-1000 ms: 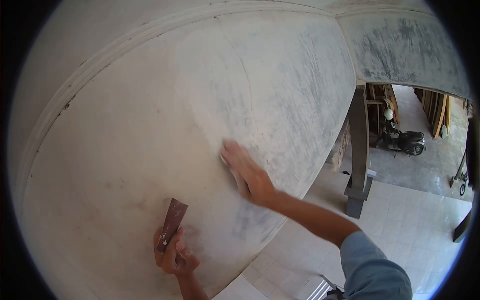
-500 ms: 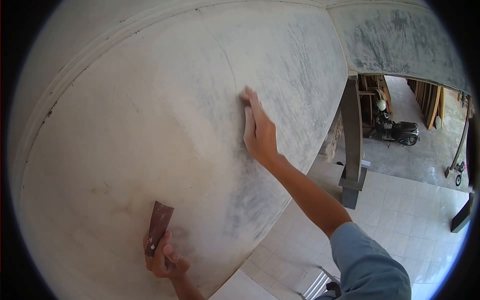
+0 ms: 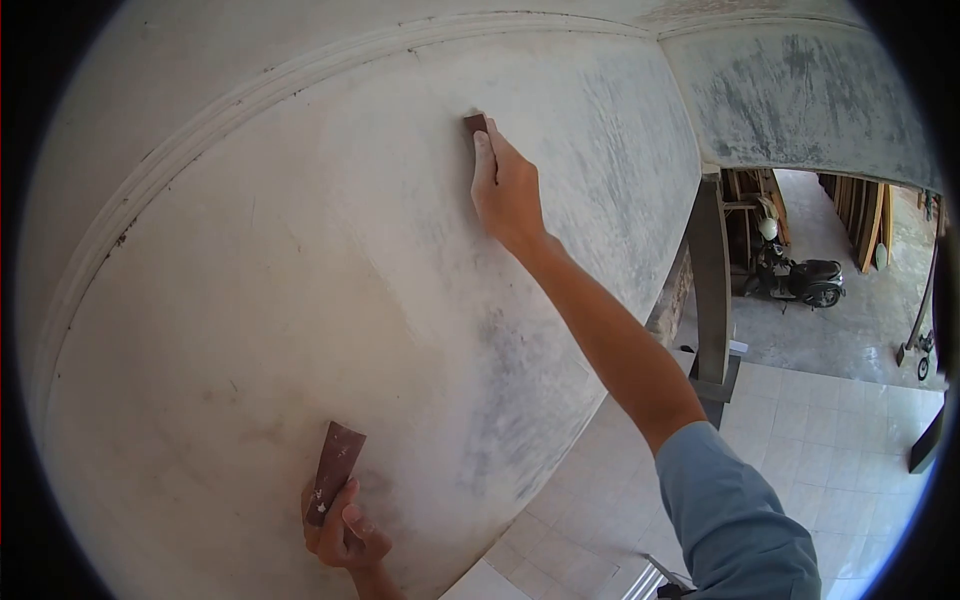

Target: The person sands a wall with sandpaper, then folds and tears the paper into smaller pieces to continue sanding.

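My right hand (image 3: pixel 508 190) is raised to the upper middle of the whitish wall (image 3: pixel 300 250), fingers closed round a small reddish-brown piece (image 3: pixel 476 123) that looks like sandpaper, pressed at the surface. Lower left, my left hand (image 3: pixel 343 530) holds a longer reddish-brown strip (image 3: pixel 338 460), also like sandpaper, with white specks on it. The strip stands up out of my fingers in front of the wall. Grey smudged patches show on the wall below and to the right of my right hand.
A curved moulding (image 3: pixel 230 105) borders the wall above. At the right are a grey column (image 3: pixel 711 280), a parked motorbike (image 3: pixel 800 280), leaning boards (image 3: pixel 868 215) and a pale tiled floor (image 3: pixel 800 430) far below. A grey-streaked beam (image 3: pixel 790 95) crosses the upper right.
My right hand has moved up along the wall, and the piece in its fingers now shows. My left hand with its strip sits slightly lower and further right in the view.
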`<control>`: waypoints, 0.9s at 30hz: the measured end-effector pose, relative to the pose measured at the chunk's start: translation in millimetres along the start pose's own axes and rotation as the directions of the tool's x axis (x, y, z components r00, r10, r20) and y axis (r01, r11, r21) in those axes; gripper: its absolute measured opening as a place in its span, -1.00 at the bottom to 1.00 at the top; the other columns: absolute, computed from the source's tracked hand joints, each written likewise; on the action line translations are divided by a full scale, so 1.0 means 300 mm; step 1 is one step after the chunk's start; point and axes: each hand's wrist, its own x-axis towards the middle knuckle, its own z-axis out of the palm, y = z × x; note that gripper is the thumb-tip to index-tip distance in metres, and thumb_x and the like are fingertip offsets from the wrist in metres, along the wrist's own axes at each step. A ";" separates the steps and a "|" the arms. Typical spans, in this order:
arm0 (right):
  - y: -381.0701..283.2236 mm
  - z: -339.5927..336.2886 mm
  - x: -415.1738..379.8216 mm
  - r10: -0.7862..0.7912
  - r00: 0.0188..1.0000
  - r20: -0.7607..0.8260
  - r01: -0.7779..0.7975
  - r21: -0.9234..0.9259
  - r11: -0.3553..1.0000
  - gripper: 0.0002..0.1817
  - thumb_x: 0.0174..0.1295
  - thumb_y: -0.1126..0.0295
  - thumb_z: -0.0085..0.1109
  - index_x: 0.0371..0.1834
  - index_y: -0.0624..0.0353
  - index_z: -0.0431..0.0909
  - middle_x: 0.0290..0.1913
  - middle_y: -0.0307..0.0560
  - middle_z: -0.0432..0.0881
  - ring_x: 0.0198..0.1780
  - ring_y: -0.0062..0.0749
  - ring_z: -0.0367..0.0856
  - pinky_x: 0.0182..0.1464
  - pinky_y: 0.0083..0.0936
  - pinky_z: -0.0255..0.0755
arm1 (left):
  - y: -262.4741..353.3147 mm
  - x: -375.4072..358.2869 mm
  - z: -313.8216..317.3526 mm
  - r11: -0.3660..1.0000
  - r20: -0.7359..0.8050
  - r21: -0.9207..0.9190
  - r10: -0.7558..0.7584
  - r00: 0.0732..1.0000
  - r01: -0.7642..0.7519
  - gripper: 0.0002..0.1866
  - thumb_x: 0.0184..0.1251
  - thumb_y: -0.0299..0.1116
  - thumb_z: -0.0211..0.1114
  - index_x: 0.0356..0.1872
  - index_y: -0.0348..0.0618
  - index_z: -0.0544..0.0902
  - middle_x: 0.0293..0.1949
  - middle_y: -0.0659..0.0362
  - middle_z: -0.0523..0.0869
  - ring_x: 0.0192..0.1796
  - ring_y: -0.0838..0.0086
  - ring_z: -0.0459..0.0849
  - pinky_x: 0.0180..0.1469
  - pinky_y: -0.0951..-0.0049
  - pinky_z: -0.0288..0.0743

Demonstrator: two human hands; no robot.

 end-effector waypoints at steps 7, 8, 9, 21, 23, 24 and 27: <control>-0.028 -0.007 -0.286 -0.267 0.959 0.091 0.269 -0.009 0.963 -0.57 0.48 0.54 -0.06 0.39 0.33 0.37 0.27 0.20 0.55 0.28 0.01 0.54 0.34 -0.29 0.38 | -0.003 0.008 0.003 0.999 -0.033 -0.009 0.037 0.999 -0.037 -0.55 0.49 -0.21 0.06 -0.31 -0.43 0.75 -0.30 -0.11 0.78 -0.26 0.06 0.77 -0.20 0.23 0.63; 0.015 0.002 -0.234 -0.266 0.963 0.043 0.266 0.010 0.964 -0.58 0.47 0.57 -0.05 0.38 0.31 0.39 0.20 0.17 0.63 0.18 0.00 0.66 0.25 -0.31 0.49 | -0.002 0.011 0.007 0.999 -0.036 -0.003 0.041 0.998 -0.041 -0.55 0.49 -0.21 0.06 -0.32 -0.43 0.74 -0.30 -0.11 0.78 -0.27 0.07 0.77 -0.21 0.24 0.63; 0.097 0.019 -0.134 -0.297 0.954 0.039 0.299 -0.107 0.948 -0.54 0.50 0.45 -0.06 0.43 0.33 0.27 0.40 0.24 0.40 0.40 0.03 0.43 0.38 -0.30 0.40 | 0.002 0.010 0.008 1.000 -0.034 -0.008 0.028 0.999 -0.028 -0.56 0.49 -0.21 0.06 -0.32 -0.43 0.74 -0.30 -0.11 0.78 -0.28 0.07 0.77 -0.22 0.24 0.63; -0.001 0.051 -0.115 -0.314 0.947 0.076 0.322 -0.288 0.902 -0.50 0.53 0.25 -0.07 0.44 0.26 0.34 0.54 0.29 0.16 0.59 0.26 -0.01 0.53 0.16 -0.05 | 0.008 0.012 0.002 1.000 -0.028 -0.022 -0.014 1.000 0.013 -0.57 0.47 -0.23 0.07 -0.34 -0.42 0.74 -0.37 -0.07 0.79 -0.31 0.10 0.77 -0.24 0.27 0.63; 0.046 0.028 -0.069 -0.300 0.946 0.125 0.325 -0.365 0.872 -0.48 0.54 0.21 -0.12 0.46 0.25 0.30 0.54 0.29 0.16 0.59 0.25 -0.02 0.53 0.20 -0.10 | 0.002 0.013 0.001 0.999 -0.034 -0.037 -0.002 0.999 0.001 -0.57 0.47 -0.23 0.07 -0.34 -0.42 0.74 -0.36 -0.06 0.79 -0.31 0.10 0.77 -0.24 0.27 0.63; 0.072 0.017 -0.034 -0.285 0.947 0.147 0.321 -0.406 0.856 -0.46 0.55 0.19 -0.14 0.47 0.25 0.27 0.54 0.29 0.16 0.60 0.25 -0.03 0.53 0.22 -0.13 | -0.001 0.010 -0.005 1.000 -0.027 -0.025 -0.006 1.000 0.005 -0.57 0.47 -0.22 0.07 -0.34 -0.42 0.74 -0.36 -0.06 0.79 -0.31 0.10 0.77 -0.24 0.27 0.63; 0.106 0.021 0.079 -0.147 0.989 -0.011 0.131 -0.386 0.913 -0.48 0.57 0.24 -0.23 0.47 0.31 0.25 0.54 0.31 0.16 0.58 0.27 0.00 0.55 0.17 -0.18 | 0.001 0.005 -0.002 1.000 -0.031 -0.011 -0.013 0.999 0.013 -0.58 0.47 -0.22 0.08 -0.34 -0.41 0.74 -0.37 -0.05 0.79 -0.31 0.10 0.77 -0.24 0.27 0.63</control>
